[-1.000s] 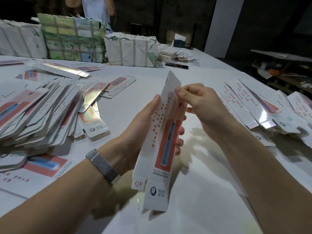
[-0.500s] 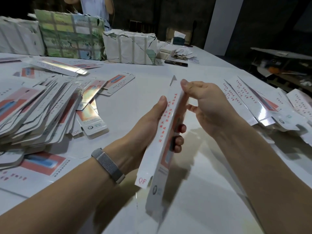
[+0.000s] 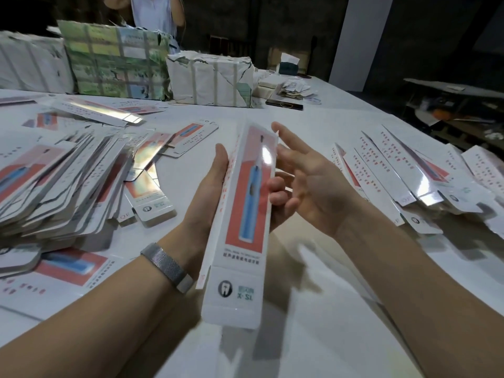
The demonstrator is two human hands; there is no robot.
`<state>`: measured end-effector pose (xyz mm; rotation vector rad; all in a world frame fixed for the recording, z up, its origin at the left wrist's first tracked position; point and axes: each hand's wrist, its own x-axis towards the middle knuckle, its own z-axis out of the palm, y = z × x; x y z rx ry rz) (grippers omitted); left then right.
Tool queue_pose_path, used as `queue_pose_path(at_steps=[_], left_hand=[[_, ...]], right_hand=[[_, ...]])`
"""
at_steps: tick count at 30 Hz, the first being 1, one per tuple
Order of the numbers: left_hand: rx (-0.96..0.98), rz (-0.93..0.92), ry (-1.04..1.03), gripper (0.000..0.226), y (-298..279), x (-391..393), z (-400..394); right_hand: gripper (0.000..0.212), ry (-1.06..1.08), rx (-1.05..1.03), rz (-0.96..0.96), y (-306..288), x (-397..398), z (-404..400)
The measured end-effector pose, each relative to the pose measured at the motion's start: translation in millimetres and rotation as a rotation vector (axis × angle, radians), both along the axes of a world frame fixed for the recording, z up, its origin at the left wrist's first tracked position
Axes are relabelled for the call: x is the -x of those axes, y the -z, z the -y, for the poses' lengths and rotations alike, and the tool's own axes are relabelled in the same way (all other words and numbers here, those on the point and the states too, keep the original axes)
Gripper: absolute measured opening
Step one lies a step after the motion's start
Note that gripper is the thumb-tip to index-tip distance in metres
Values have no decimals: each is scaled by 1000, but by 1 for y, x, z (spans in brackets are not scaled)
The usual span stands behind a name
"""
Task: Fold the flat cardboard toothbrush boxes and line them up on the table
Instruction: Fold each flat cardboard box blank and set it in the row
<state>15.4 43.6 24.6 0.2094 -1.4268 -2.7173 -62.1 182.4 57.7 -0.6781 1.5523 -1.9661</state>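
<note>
**Fingers spread beside a folded toothbrush box**

Fingers of the right hand [image 3: 308, 181] are straight and fanned wide, holding nothing; the index fingertip lies against the upper right edge of the long white cardboard box printed with a red panel and a blue toothbrush [image 3: 242, 222]. The left hand [image 3: 210, 197] grips that box from below, thumb laid along its left edge and curled fingertips showing past its right edge. The box is already squared into a slim tube and is held above the table, printed face up, with its flap end toward the person and its far end pointing away. A woven silver wristband [image 3: 167, 267] circles the left wrist.

To the left, a thick, slumped pile of flat unfolded box blanks [image 3: 54, 186] covers the white table [image 3: 313, 336], with a few loose blanks scattered past it. To the right, a row of folded white boxes [image 3: 403, 170] lies side by side, overlapping. Farther back stand paper-wrapped strapped bundles [image 3: 210, 77], one of them in green printed paper, and a dark phone [image 3: 283, 104] lies near them. Another person in a pale top [image 3: 155, 15] stands beyond the bundles.
</note>
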Motion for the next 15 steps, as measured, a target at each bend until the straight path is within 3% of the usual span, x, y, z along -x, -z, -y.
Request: queue_pose_path(at_steps=[1,4,6,9,11,15], left_hand=[[88,9,-87,50,1,0,1],[-63,-10,192,74,-2,-7,-2],[-9,9,229,79,-1,-9,-5],[301,85,-13,66,-4,-6,-2],[524,24,-175,46,-2,-2,2],[653,-160,-293,36,-1,3,9]], right_hand=[[38,-1,10,-8,0,0,-1],[29,16,49,-13,0,4,0],[25,44,43,-22,1,6,1],[24,89,30,-27,1,7,2],[25,104,28,-43,0,6,2],[33,139,-9,-144,0,2,6]])
